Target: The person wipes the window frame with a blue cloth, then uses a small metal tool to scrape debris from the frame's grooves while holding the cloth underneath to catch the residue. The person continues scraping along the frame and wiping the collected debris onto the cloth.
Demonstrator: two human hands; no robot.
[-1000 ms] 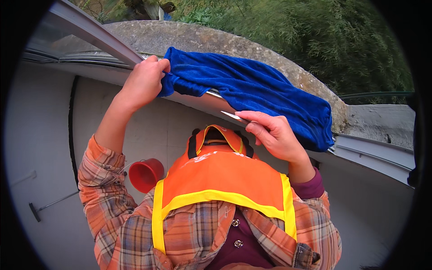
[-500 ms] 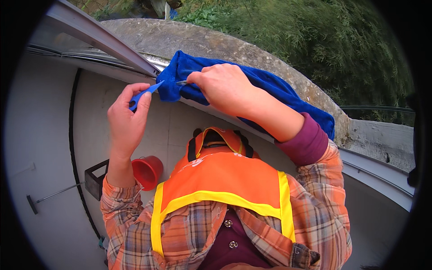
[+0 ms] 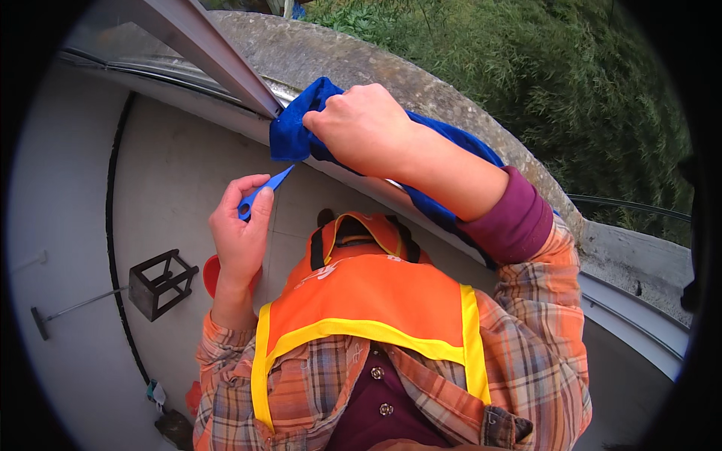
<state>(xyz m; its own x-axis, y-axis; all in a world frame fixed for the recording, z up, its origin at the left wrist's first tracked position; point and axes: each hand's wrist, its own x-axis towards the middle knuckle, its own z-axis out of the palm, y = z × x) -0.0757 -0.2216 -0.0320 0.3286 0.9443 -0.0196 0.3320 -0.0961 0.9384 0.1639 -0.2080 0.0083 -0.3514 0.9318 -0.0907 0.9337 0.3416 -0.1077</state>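
Note:
My left hand [image 3: 242,229] pinches a slim blue plastic pointed tool [image 3: 265,194] with a hole near its grip end. The tool's tip points up and right, just below a blue cloth [image 3: 289,141], apart from it. That cloth lies draped along the window sill, bunched at its left end. My right hand [image 3: 365,129] is closed over the bunched part, its knuckles up. Whatever lies between its fingertips is hidden.
A window sash frame [image 3: 218,56] slants down to the cloth's left end. Beyond the sill runs a weathered concrete ledge [image 3: 376,64], with bushes behind it. Below left are a dark stool [image 3: 154,289], a red bucket [image 3: 211,274] and a long-handled squeegee [image 3: 83,306].
My left hand has moved right and down with the blue tool, away from the cloth. My right hand has shifted slightly left; a thin grey tip seen at its fingers is now hidden.

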